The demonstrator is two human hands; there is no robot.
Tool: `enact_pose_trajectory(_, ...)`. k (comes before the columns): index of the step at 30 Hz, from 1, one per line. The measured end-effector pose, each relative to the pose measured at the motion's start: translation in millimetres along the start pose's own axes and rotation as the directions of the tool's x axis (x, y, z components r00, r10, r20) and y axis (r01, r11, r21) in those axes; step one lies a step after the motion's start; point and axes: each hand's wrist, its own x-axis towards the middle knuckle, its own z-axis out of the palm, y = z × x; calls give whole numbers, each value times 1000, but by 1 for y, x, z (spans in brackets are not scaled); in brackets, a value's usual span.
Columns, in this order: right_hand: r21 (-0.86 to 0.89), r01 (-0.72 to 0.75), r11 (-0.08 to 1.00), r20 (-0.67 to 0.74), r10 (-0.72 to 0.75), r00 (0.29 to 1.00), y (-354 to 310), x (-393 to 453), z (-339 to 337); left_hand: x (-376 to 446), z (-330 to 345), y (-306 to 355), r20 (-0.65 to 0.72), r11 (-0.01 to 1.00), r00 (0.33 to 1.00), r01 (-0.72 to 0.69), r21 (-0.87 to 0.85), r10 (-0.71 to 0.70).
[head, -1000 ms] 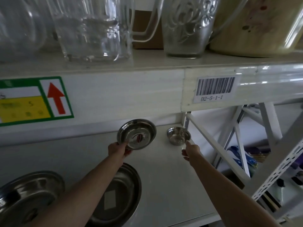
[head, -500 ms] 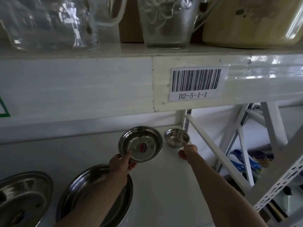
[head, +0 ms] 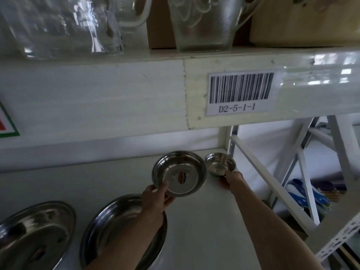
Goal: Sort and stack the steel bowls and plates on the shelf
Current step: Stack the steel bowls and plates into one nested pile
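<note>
A: Steelware on the lower shelf (head: 204, 221), largest first?

B: Two large steel plates, one at the left edge (head: 33, 234), one beside it (head: 116, 227) partly under the left forearm, lying apart, not stacked. One medium steel dish (head: 180, 173), tilted, held off the shelf. One small steel bowl (head: 220, 164) at the back right corner.

A: Hands?

B: Left hand (head: 155, 197), fingers clamped on the dish's near rim. Right hand (head: 232, 179) at the small bowl's near rim; whether its fingers grip cannot be told.

A: Progress?

B: Early, by my reckoning. Nothing nested yet; four pieces left to sort.

A: Surroundings?

B: White racking; upper shelf (head: 97, 98) carrying glass jugs (head: 202, 24), barcode label (head: 240, 92) reading D2-5-1-1.
</note>
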Motion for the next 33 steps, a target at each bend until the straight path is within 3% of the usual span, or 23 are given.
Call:
enact_pose_trajectory(11,59,75,995,-2,-75,997,13,-38,-26,-26,16,-13,42,1000,999,18,-10,-18)
enact_pose_trajectory(25,207,-9,978,-49,19,999,64,-97,-81,-78,12,-88,-32,981,982,184,-57,-186)
enact_pose_trajectory(28,76,30,997,-90,-23,996,77,-108,-91,-88,9,-99,-60,970,971,225,-97,-231)
enact_pose_trajectory(33,45,-17,999,-154,24,988,99,-122,-105,-97,1,-112,-72,968,969,228,-103,-236)
